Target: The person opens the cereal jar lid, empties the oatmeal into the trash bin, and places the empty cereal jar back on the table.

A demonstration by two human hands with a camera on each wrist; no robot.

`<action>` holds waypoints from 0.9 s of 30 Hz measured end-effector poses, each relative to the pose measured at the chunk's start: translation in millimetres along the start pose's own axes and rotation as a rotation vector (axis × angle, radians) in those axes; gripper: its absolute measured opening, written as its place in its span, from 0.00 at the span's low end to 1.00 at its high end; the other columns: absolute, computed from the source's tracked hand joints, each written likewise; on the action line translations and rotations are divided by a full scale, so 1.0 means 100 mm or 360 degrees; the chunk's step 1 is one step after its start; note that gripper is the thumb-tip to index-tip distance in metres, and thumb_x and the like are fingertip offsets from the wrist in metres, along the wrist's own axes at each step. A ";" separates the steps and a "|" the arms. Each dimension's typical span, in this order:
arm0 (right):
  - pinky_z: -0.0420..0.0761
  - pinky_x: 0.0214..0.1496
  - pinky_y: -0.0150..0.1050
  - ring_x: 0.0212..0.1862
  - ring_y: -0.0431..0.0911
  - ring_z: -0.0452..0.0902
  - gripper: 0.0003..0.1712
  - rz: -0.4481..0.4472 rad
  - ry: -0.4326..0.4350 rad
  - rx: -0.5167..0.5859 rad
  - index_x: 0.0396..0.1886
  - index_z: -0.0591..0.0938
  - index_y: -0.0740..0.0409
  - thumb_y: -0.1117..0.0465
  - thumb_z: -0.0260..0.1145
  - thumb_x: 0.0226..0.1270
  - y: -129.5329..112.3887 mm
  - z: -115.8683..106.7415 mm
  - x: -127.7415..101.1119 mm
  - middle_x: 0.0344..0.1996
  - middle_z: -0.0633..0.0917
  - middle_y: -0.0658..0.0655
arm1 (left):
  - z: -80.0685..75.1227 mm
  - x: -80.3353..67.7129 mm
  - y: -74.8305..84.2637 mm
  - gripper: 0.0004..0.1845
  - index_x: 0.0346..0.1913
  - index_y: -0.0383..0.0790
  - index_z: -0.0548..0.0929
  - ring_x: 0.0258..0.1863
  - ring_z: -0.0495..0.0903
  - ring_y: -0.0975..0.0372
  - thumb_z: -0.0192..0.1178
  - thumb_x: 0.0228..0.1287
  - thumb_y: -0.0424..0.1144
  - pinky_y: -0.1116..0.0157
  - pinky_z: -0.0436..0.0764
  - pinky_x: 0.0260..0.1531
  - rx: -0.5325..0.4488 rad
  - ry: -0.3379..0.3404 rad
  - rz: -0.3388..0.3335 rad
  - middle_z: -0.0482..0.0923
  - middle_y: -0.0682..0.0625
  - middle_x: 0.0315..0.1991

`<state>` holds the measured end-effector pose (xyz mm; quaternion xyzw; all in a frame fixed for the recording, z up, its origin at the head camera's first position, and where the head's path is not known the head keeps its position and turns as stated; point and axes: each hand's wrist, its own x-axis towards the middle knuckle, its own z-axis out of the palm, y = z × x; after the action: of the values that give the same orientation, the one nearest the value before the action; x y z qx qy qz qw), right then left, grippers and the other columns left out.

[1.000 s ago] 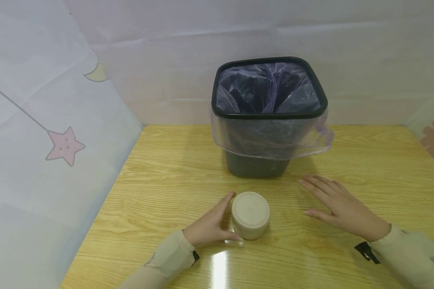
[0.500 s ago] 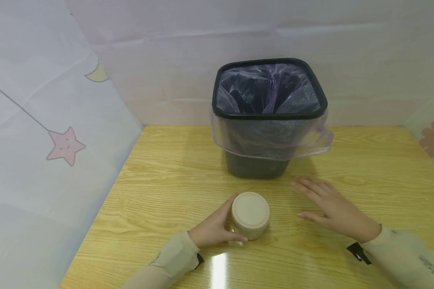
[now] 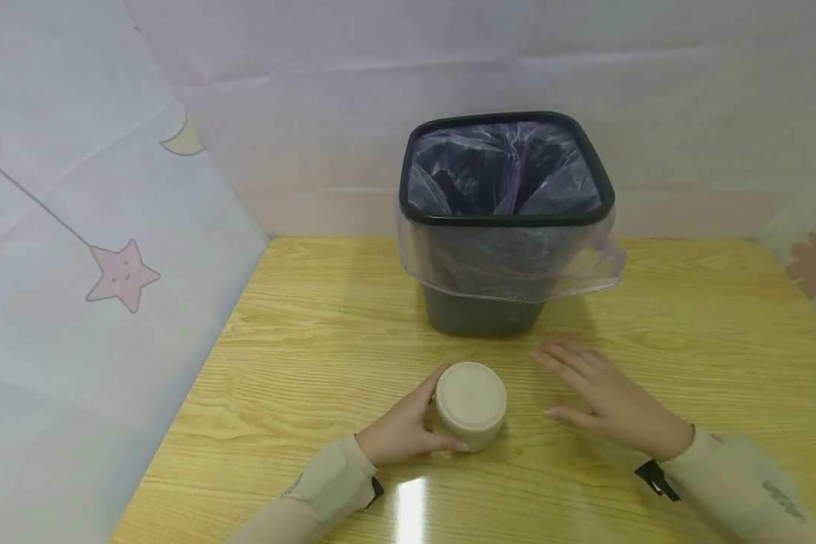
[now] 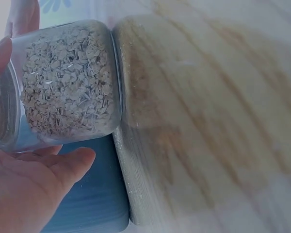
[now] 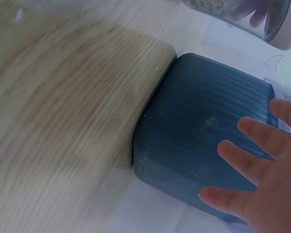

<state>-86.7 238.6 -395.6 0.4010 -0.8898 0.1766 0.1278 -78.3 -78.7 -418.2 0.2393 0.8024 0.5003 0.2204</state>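
A clear jar [image 4: 70, 82] of pale oat-like flakes stands upright on the table, its cream lid [image 3: 471, 394] on. My left hand [image 3: 400, 432] grips it from the left, the thumb at the near side and the index finger at the far side. In the left wrist view, the fingers [image 4: 68, 167] lie along one side of the jar. To the right of the jar, my right hand [image 3: 608, 400] is held apart from it with nothing in it. Its fingers are spread and nearly straight in the right wrist view, overlapping the dark bin [image 5: 194, 131] there.
Behind the jar the bin stands close to the back wall, with a purple see-through liner [image 3: 517, 276] folded over its black rim [image 3: 510, 220]. Pale printed sheets [image 3: 353, 151] enclose the wooden table [image 3: 299, 317] at the back and sides.
My right hand has moved left, nearer the jar. My left hand has closed in on the jar, its thumb reaching further round the near side. Jar and bin have stayed put.
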 end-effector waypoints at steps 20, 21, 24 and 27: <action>0.54 0.72 0.39 0.62 0.58 0.67 0.41 -0.0097 0.0021 0.0067 0.72 0.65 0.61 0.40 0.59 0.68 -0.16 0.12 0.13 0.65 0.71 0.63 | 0.01 0.03 0.02 0.57 0.76 0.42 0.50 0.68 0.63 0.60 0.77 0.47 0.36 0.57 0.61 0.68 -0.0087 0.0029 0.0046 0.61 0.51 0.70; 0.55 0.72 0.40 0.63 0.58 0.67 0.41 -0.0097 0.0018 0.0067 0.72 0.64 0.60 0.40 0.59 0.68 -0.16 0.13 0.13 0.65 0.71 0.63 | 0.01 0.03 0.02 0.57 0.76 0.42 0.50 0.68 0.63 0.60 0.77 0.47 0.36 0.57 0.62 0.68 -0.0085 0.0030 0.0054 0.61 0.51 0.70; 0.59 0.70 0.44 0.63 0.57 0.67 0.42 -0.0093 0.0006 0.0075 0.73 0.63 0.58 0.41 0.60 0.68 -0.18 0.13 0.15 0.65 0.71 0.62 | 0.01 0.04 0.01 0.57 0.76 0.44 0.50 0.68 0.62 0.60 0.77 0.47 0.36 0.57 0.61 0.68 -0.0080 0.0033 0.0066 0.61 0.52 0.70; 0.64 0.66 0.50 0.63 0.57 0.68 0.41 -0.0097 -0.0001 0.0077 0.72 0.65 0.61 0.41 0.60 0.68 -0.20 0.13 0.17 0.66 0.71 0.62 | 0.01 0.04 0.01 0.57 0.77 0.45 0.50 0.68 0.62 0.60 0.77 0.47 0.36 0.57 0.60 0.68 -0.0078 0.0029 0.0073 0.61 0.52 0.71</action>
<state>-83.9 209.8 -397.1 0.4308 -0.8727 0.1940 0.1230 -80.9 -74.8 -418.7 0.2476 0.7861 0.5271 0.2072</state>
